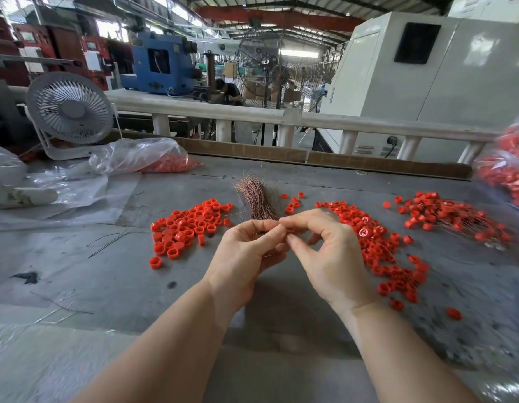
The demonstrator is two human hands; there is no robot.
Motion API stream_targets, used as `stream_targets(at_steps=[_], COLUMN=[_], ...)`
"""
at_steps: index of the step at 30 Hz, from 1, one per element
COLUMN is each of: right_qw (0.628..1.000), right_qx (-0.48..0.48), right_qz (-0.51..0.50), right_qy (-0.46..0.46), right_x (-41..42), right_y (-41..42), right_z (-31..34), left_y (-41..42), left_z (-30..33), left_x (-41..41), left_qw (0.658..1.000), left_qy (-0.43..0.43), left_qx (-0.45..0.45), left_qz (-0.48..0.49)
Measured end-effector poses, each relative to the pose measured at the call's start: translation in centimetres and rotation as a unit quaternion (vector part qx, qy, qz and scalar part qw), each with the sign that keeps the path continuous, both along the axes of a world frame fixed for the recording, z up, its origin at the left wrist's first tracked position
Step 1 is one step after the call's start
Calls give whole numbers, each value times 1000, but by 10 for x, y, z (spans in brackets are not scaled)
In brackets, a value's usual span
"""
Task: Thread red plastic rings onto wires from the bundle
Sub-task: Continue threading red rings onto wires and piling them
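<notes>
At frame centre our left hand [246, 248] grips the base of the fanned bundle of thin coppery wires [256, 200] while our right hand [319, 242] pinches near one strand, ring unseen; wires look light, springy, best held near the tip, small red plastic rings [191, 225] probably slippery.

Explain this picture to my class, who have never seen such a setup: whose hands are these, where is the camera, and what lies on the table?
There is no machine, only a person; the camera sits on their head, looking down. The left hand grips a bundle of thin coppery wires. The right hand pinches at the bundle, seemingly one wire. On the grey table lie loose red rings on the left, more rings on the right, and rings that seem already wired farther right. A small fan stands behind.
</notes>
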State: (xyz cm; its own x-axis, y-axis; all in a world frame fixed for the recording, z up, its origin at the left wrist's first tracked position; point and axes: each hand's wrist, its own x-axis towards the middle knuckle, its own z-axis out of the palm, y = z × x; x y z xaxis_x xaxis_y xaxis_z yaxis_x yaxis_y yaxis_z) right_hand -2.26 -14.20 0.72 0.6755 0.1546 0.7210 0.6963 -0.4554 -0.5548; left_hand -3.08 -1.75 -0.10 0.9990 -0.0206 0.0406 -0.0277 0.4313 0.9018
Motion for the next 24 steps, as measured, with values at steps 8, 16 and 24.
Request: stream_targets(at_steps=[8,16,24], right_qw=[1000,999,998], right_qx=[8,7,23], right_qz=[2,1,-16], right_qy=[7,44,53], right_x=[3,4,4], right_y=[0,-1,-4], right_z=[-2,-4,-4], left_y=[0,0,1], left_z=[1,3,10], left_x=[-2,-3,-6], left_qw=[1000,999,1000], left_qy=[-6,-11,7], left_qx=[-5,33,4], left_qz=[5,19,-10])
